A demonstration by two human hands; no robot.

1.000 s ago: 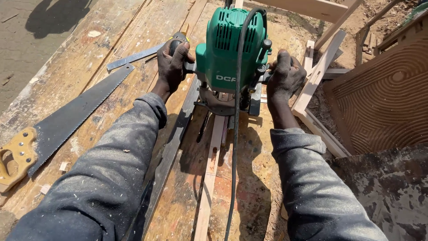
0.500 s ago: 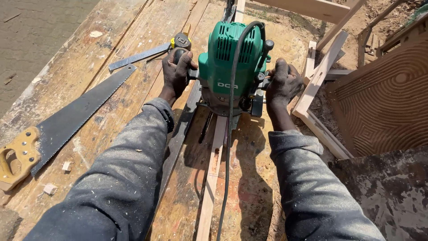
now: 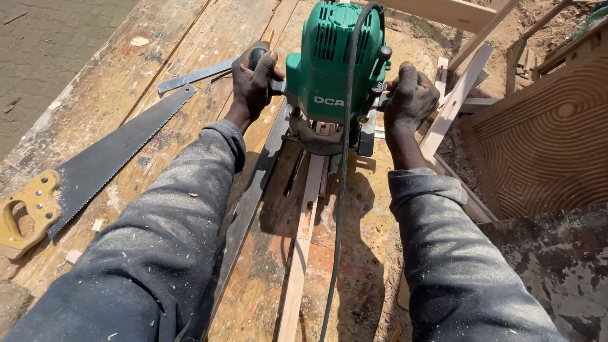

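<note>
Hands clamp the green router [image 3: 332, 69]: left hand [image 3: 254, 82] and right hand [image 3: 410, 98] fisted on its side handles, wooden strip [image 3: 304, 234] running lengthwise beneath toward the person.

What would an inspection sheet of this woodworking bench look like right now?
Surface: worn plank bench, dusty and stained.
Job's things: green router standing on a thin wood strip; dark guide bar beside the strip.
Clutter: handsaw with yellow handle at left; metal ruler; loose offcuts at right.
Hands: left hand and right hand each closed on a side handle of the router.
Cables: black cord runs from the router top down toward the person.
Surroundings: grooved carved panel at right; paved ground at left.
</note>
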